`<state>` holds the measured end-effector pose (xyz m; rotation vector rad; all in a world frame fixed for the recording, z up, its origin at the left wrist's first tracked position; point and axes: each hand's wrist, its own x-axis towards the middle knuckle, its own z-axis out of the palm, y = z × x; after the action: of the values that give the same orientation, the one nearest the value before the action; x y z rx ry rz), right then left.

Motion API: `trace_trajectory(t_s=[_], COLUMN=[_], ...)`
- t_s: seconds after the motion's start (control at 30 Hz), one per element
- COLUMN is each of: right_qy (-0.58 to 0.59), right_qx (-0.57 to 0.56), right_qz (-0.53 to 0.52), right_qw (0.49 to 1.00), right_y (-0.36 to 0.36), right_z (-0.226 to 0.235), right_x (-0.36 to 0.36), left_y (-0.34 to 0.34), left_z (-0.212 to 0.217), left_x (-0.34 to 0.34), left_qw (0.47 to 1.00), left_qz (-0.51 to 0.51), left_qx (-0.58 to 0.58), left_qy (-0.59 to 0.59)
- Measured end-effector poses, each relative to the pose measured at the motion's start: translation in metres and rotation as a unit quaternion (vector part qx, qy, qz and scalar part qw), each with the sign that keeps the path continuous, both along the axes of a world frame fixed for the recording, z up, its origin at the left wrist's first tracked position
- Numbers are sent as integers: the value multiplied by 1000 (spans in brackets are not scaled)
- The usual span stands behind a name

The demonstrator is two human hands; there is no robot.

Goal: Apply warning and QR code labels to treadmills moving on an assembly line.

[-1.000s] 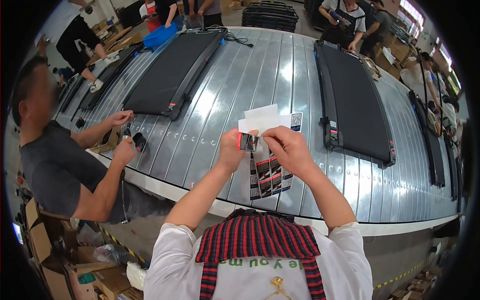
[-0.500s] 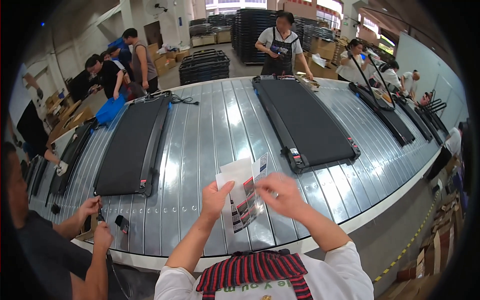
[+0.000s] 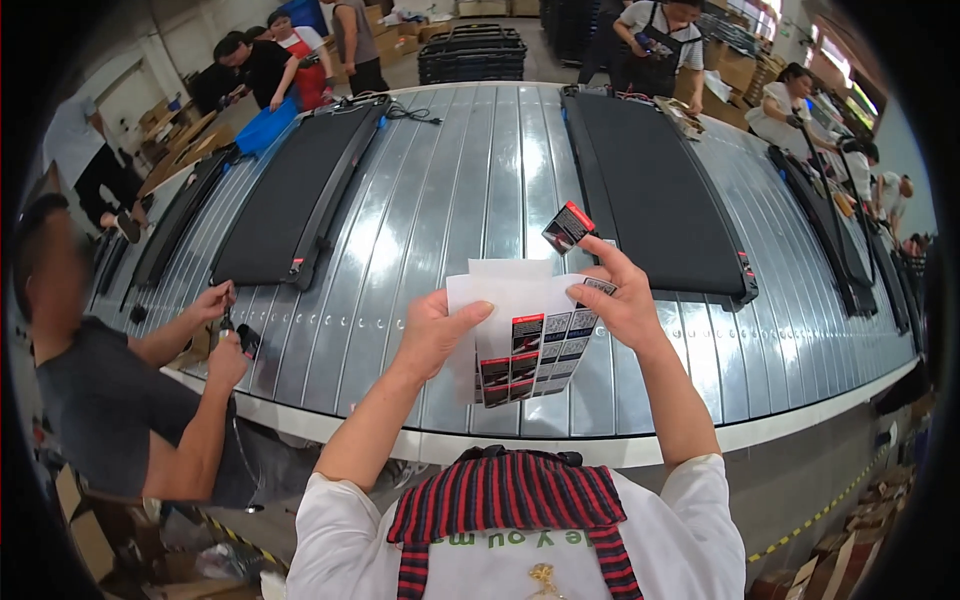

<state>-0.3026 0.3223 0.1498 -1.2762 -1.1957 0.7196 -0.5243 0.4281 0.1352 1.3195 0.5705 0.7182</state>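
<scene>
My left hand (image 3: 432,330) is closed on the left edge of some white sticker sheets (image 3: 508,290), thumb on top. Red-and-black labels and blue-and-white printed panels show on their lower part. My right hand (image 3: 628,305) pinches the right edge of the sheets under its thumb. Its index finger points outward, and a single loose red-and-black sticker (image 3: 568,228) sits at that fingertip, off the sheets. Beyond my right hand lies a black treadmill deck (image 3: 655,190) on the metal-slatted conveyor table (image 3: 455,190).
Another treadmill deck (image 3: 300,190) lies to the left, with a coiled black cable (image 3: 413,114) beside its far end. At my left a co-worker (image 3: 110,400) handles a cord. Other people stand along the far side, near a blue bin (image 3: 266,127).
My right hand has moved outward, and a loose sticker now shows at its fingertip while its thumb grips the sheets. The view has tilted down, and the sheets are held more spread out.
</scene>
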Motion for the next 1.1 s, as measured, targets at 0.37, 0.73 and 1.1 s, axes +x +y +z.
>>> trace_trajectory(t_s=[0.37, 0.73, 1.1], right_qy=[-59, -439, -395], right_qx=[-4, 139, 230], right_qz=[20, 296, 373], right_qw=[998, 837, 807], right_y=[-61, -84, -104], right_z=[-15, -5, -22], right_x=[60, 24, -49], left_y=[-95, -173, -246], left_z=[-25, -34, -98], left_x=[48, 14, -70], left_qw=[973, 904, 861], left_qz=[130, 110, 233], left_qx=[111, 385, 377], left_qy=[153, 153, 248])
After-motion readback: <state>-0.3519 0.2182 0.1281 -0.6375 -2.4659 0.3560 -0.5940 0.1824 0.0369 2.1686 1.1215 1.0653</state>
